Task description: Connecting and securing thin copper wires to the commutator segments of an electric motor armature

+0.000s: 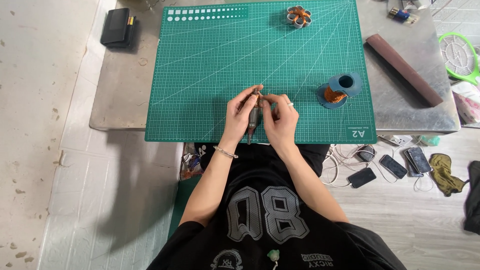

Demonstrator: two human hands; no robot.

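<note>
My left hand (239,114) and my right hand (281,119) meet over the near edge of a green cutting mat (210,65). Between them they hold a small motor rotor (253,116), a grey metal shaft and core standing roughly upright. The fingers of both hands close around its upper part. A blue spool of copper wire (339,90) lies tipped on the mat to the right of my hands. A small wound copper coil piece (298,16) sits at the mat's far edge.
The mat lies on a metal table (400,95). A dark brown strip (404,69) lies at the right, a black case (118,27) at the far left. Several phones with cables (392,166) lie on the floor to the right, beside a green racket-shaped swatter (460,56).
</note>
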